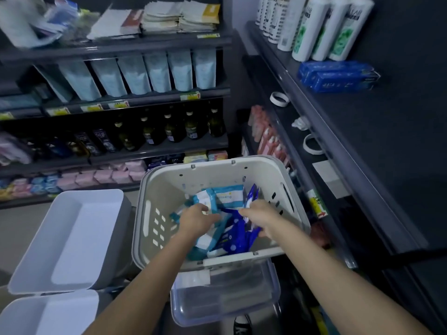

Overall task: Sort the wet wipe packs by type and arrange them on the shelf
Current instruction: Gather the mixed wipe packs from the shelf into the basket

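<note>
Dim store shelves (154,96) surround the basket (217,164); our left hand (196,217) grips a light-blue pack (228,195), our right hand (260,213) a dark-blue pack (238,235); overlapping, they could snag and drop.

1 head-worn wide-angle view looks forward and down, close over the basket (169,187), shelves (145,44) ahead and right.

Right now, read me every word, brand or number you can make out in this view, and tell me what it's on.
Nothing reads clearly.
On the white bottles: dark lettering, blurred.
On the blue boxes: white print, blurred.
On the shelf price tags: too small.
On the wet wipe packs in the basket: print too small.
On the dark bottles: labels unreadable.
</note>
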Available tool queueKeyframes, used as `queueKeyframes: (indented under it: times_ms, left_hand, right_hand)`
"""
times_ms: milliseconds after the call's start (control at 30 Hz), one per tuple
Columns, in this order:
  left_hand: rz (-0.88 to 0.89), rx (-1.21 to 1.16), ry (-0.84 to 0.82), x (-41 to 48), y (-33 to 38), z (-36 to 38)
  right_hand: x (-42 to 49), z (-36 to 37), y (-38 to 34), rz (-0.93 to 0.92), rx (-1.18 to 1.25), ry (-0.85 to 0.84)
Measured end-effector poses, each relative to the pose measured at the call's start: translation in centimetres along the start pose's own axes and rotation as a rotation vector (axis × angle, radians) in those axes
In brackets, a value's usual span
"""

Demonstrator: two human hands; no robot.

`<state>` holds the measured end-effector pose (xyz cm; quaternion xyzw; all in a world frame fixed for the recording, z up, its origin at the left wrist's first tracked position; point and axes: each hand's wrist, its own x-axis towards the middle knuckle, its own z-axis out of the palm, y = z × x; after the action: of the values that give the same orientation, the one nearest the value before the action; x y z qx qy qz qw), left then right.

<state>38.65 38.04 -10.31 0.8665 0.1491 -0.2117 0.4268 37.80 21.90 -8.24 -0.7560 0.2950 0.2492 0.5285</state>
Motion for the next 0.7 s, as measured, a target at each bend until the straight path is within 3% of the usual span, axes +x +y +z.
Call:
queueKeyframes:
  times_ms: [100,267,700]
  left_hand:
    - [0.202,0.146,0.062,-1.5,1.7,-0.5]
    - [0.516,0.245,-0.004,-4.9,4.8,0.1]
    - [1.175,0.432,-0.352,-17.0,10.9,9.7]
  right_hand:
    - [-1.4,-1.4,-0.5,-0.173,-0.120,0.124]
    - [-6.6,-4.6,0.3,-0.313,-0.023,0.326]
    - [-22.5,-12.9,14.0,-0.217,0.157,0.787]
